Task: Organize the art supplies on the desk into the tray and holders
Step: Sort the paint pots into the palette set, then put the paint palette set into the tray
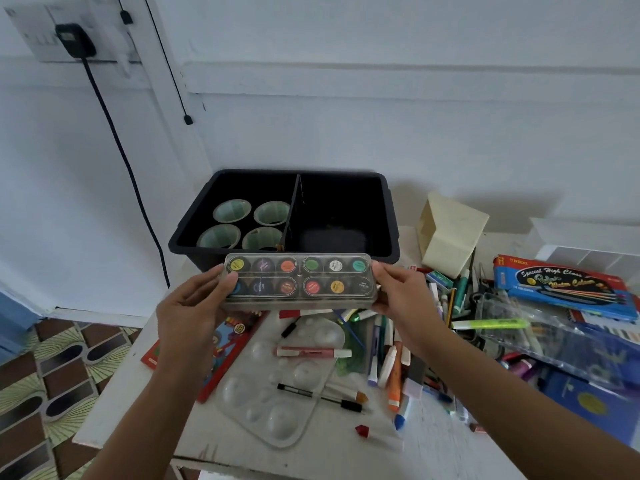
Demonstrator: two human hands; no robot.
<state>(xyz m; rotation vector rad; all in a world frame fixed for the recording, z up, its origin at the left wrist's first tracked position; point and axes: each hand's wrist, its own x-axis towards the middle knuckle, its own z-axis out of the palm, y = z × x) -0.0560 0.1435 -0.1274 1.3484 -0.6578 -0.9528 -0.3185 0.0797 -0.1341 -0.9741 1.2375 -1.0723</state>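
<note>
Blue box point(561, 289) w/ "Special High Class", "Water Colours", "12 colours"; rest illegible.

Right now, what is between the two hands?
The clear paint box with its round colour pots: the left hand grips one end, the right hand the other. The head view shows it.

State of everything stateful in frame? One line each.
paint set: lid shut, held in the air by both ends.
left hand: grips its left end.
right hand: grips its right end.
black tray: open top, divider upright.
green cups: four, upright, in the tray's left compartment.
cream holder: tilted, right of the tray.
clear palette: flat on desk, pink marker lying on it.
water colour box: closed, flat.
</note>
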